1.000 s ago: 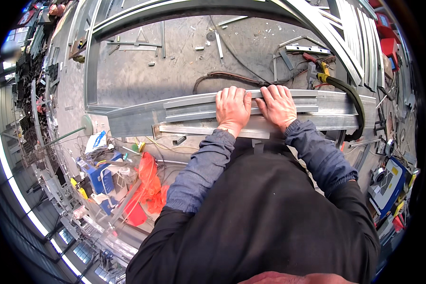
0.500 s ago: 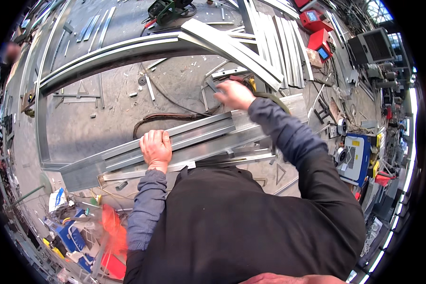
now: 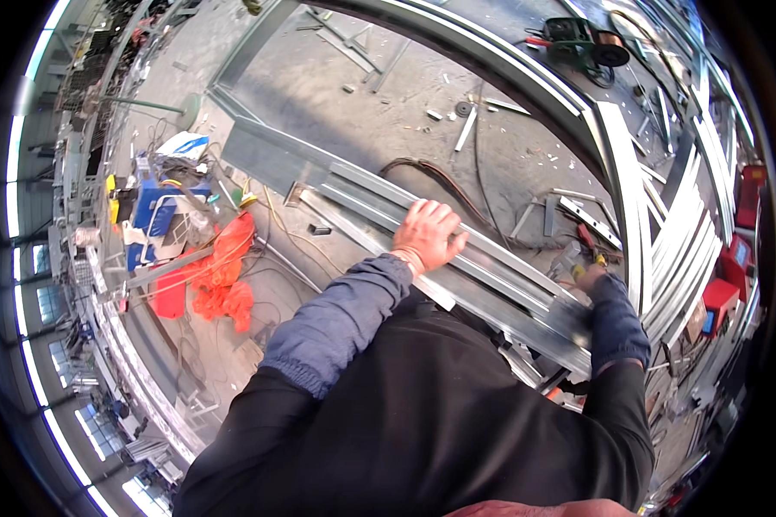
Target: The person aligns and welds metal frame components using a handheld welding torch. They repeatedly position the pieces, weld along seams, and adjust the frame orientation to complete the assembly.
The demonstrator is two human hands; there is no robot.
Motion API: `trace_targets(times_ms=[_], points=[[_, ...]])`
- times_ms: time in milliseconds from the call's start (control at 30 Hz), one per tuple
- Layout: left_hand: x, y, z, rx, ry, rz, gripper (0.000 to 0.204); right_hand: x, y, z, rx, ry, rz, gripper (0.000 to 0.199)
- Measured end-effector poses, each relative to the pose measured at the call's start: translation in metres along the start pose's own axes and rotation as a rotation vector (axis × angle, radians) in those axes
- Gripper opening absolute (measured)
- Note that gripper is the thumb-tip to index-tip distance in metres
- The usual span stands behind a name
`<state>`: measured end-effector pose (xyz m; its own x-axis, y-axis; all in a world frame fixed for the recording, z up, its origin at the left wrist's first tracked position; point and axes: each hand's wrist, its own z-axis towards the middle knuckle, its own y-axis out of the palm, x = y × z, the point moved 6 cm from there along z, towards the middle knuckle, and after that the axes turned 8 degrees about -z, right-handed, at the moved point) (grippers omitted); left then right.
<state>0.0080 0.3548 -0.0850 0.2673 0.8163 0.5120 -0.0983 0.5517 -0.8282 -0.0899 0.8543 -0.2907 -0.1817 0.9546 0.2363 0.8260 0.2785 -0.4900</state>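
Observation:
My left hand (image 3: 429, 235) lies over the long galvanised metal channel (image 3: 375, 188), fingers wrapped over its raised edges. This channel rests on a wider flat metal profile (image 3: 263, 159), which runs slantwise in front of me. Beyond the channel's right end, my right hand (image 3: 588, 280) is smeared by motion but looks closed around a blurred grey-and-yellow tool (image 3: 566, 261), its kind unclear. Close by, a tool with red and yellow parts (image 3: 588, 239) lies on the floor beside a spirit level (image 3: 588, 221).
A large metal frame (image 3: 483, 50) borders the far side. Long metal strips (image 3: 685, 250) are stacked at right, near red machines (image 3: 721, 302). Dark cables (image 3: 440, 177) trail behind the channel. Left lie orange cloth (image 3: 224, 276) and a blue case (image 3: 155, 207).
My view has swung round, shifting the scene. My right hand came down toward the channel's right end with a blurred tool now showing at it. The left hand still holds the channel.

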Motion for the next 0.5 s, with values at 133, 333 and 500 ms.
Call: trace_targets(times_ms=[133,333,500], points=[[-0.002,-0.002,-0.002,-0.008,-0.012,0.007,0.033,-0.007,-0.044,-0.043,0.199,-0.189,0.26,0.06],[-0.003,0.001,-0.003,-0.015,-0.01,0.007,0.037,-0.004,-0.098,-0.203,0.389,-0.436,0.863,0.069],[-0.005,0.002,-0.004,-0.006,-0.002,-0.017,0.042,0.03,-0.049,-0.31,0.229,-0.499,1.193,0.049]])
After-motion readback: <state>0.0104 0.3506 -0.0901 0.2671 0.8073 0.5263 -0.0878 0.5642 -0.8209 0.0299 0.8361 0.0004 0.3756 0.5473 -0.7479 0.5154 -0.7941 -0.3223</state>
